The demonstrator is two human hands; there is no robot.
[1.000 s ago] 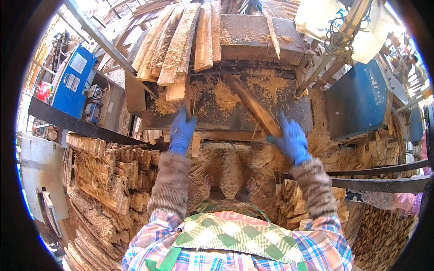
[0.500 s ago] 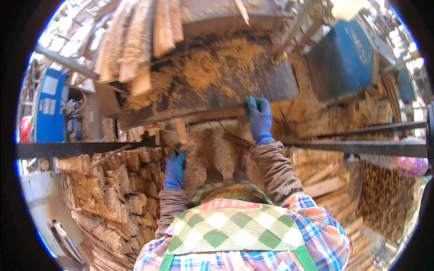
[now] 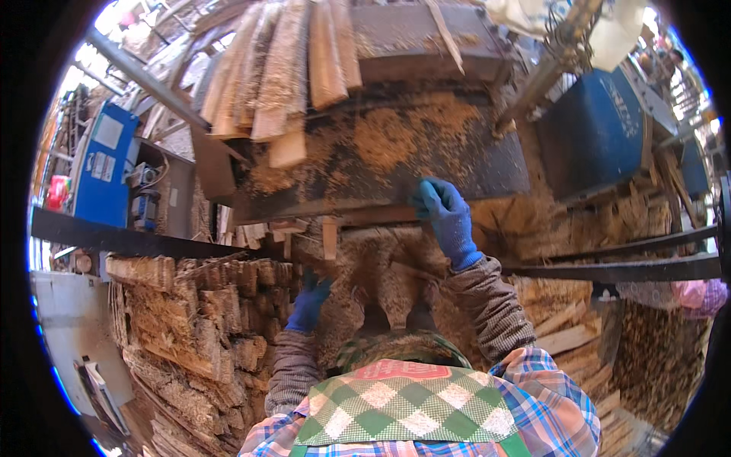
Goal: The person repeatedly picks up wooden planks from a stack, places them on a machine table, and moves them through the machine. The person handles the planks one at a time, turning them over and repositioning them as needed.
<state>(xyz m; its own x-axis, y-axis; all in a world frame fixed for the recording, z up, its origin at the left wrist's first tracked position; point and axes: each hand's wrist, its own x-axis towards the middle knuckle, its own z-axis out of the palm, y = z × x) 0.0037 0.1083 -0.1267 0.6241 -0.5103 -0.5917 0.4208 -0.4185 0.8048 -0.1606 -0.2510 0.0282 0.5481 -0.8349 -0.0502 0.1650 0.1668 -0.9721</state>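
Observation:
My right hand [image 3: 448,221], in a blue work glove with green fingertips, is at the front edge of a dark metal table [image 3: 495,164]. Its fingers are curled together, and what they hold, if anything, is hidden. Below the table edge on the left, my left hand [image 3: 309,303] wears a matching glove. Its shadowed fingers look apart, with nothing visible in them. Close by stands a tall stack of rough wood strips [image 3: 221,327]. A short wood piece [image 3: 329,238] sticks out under the table edge, above my left hand. Sawdust [image 3: 384,137] covers much of the tabletop.
Several long wood boards [image 3: 278,84] lie over the table's far left. A blue machine housing [image 3: 598,133] stands at the right, a blue panel [image 3: 106,160] at the left. Dark metal bars [image 3: 624,268] run across both sides. More wood [image 3: 567,335] is piled to my right.
The view has shifted, so the scene sits further right and lower. My left hand has drawn back from the short wood piece; a thin sliver by its fingers no longer shows. My right hand stays by the edge.

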